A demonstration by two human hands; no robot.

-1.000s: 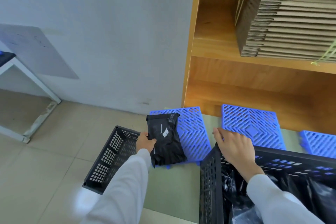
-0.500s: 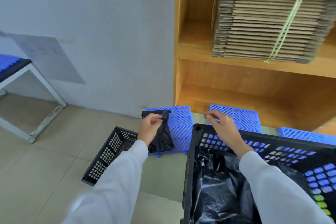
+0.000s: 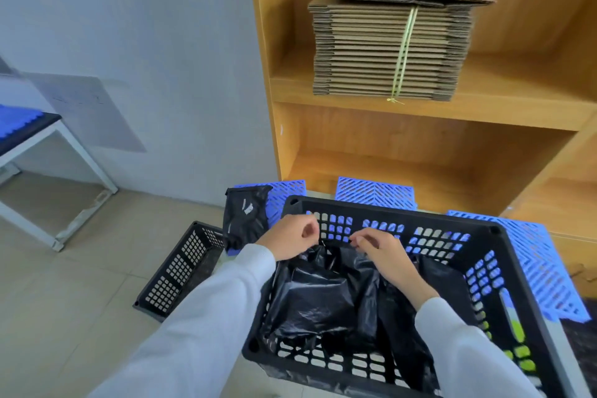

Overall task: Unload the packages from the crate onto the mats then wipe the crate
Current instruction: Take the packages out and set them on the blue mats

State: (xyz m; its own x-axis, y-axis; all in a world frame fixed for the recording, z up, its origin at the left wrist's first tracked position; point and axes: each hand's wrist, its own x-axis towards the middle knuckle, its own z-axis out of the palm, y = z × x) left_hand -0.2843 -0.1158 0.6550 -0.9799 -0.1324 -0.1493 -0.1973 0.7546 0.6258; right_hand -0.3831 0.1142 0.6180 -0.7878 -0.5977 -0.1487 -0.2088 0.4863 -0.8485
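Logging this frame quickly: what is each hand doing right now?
Left hand: fingers curled over the black crate; whether it grips a black package cannot be told.
Right hand: pinching the top edge of that package.

left mat [image 3: 284, 200] half hidden by package [image 3: 245, 216] (crate [image 3: 504, 268] masks others).

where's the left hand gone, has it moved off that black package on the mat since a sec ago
Yes. The left hand has let go of the black package on the blue mat and moved right, over the crate.

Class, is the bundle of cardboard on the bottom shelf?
No. The tied cardboard bundle sits on the upper shelf.
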